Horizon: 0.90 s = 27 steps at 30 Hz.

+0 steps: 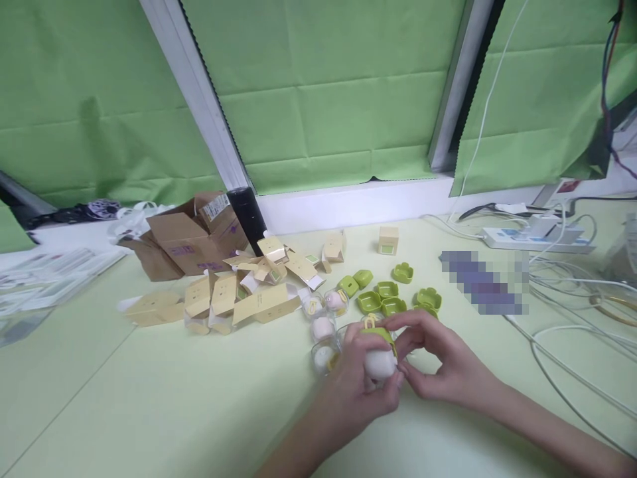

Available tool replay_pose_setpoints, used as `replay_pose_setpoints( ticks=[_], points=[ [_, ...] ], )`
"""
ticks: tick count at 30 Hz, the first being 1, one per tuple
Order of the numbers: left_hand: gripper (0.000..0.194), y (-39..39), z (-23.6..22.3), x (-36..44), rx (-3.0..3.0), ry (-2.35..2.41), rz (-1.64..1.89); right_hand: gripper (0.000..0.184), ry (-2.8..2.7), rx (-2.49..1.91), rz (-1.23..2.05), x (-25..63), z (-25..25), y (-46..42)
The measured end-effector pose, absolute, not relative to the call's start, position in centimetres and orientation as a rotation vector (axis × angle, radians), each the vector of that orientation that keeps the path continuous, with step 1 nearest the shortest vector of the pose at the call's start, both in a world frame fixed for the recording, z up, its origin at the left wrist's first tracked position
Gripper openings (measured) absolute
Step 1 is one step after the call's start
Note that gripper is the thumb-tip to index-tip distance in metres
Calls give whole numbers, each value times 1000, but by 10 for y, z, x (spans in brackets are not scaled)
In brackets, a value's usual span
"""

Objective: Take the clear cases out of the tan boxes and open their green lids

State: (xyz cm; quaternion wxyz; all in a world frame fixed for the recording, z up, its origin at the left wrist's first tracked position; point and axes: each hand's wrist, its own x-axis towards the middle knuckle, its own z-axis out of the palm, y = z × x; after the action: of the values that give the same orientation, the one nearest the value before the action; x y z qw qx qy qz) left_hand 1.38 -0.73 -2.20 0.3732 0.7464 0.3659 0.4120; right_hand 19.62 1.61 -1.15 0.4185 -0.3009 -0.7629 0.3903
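Note:
A small white rounded object (381,365) with a green cap-like piece and a yellow loop on top is held above the table. My left hand (351,375) is closed around its left side, thumb below and fingers over the green part. From the right, my right hand (442,358) pinches its edge between thumb and fingertips. Beside and partly behind my left hand lie several clear cups with white and pale pink round pieces (323,328). Several green flower-shaped cups (393,305) and a green lid-like piece (348,286) sit just beyond my hands.
Opened small cardboard boxes (266,302) spread across the left middle. One closed small box (388,240) stands at the back. Behind are a large brown carton (199,242) and a black cylinder (247,216). A power strip (537,239) and loose white cables (552,365) occupy the right.

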Motion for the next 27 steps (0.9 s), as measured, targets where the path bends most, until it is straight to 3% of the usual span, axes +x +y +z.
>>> replay_pose_setpoints(
  ticks=[6,13,15,27],
  points=[
    [37,-8,-19,23,1547,855,1106,50,-2001,-698,922,201,-13,17],
    [48,-7,-10,26,975,677,1002,52,-2285,-581,322,206,-11,19],
    [46,-7,-11,23,951,658,969,44,-2342,-555,224,205,-9,20],
    [48,-5,-12,21,965,554,928,29,-2206,-556,478,207,-2,18]
  ],
)
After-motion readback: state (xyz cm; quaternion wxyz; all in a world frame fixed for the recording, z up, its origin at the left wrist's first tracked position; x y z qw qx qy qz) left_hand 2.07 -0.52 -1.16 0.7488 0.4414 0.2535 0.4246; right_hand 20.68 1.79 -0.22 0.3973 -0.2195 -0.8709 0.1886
